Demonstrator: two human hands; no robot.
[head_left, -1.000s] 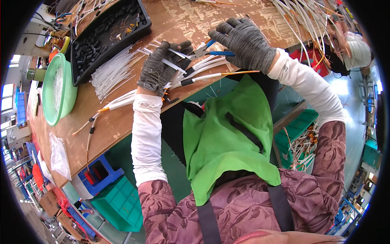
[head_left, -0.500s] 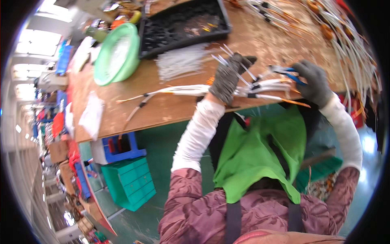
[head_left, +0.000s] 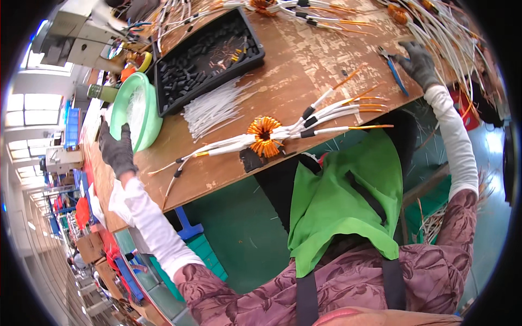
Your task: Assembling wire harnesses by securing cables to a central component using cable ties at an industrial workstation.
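Note:
My left hand [head_left: 117, 149], in a dark grey glove, is at the near side of a light green basin [head_left: 153, 122] with whitish clear pieces inside. Its fingers and thumb are spread, and I see nothing in them. On the right my gloved right hand [head_left: 420, 66] rests beside blue-handled pliers [head_left: 396, 76] that lie on the table, fingers stretched out. Between the hands, at the table's front edge, lies a copper-wound ring coil [head_left: 263, 136]. White-sleeved leads [head_left: 326, 120] with black sleeves and bare copper ends run out both ways from it.
A black tray [head_left: 260, 54] of small black tube pieces stands beyond a pile of white plastic ties [head_left: 215, 111]. More coils with white leads [head_left: 446, 49] cover the far right. A crumpled white sheet [head_left: 118, 204] hangs at the left table edge [head_left: 185, 196].
The left hand has gone from above the coil, where it held thin white strips, left to the basin. My right hand has let go of the pliers and moved away from the leads.

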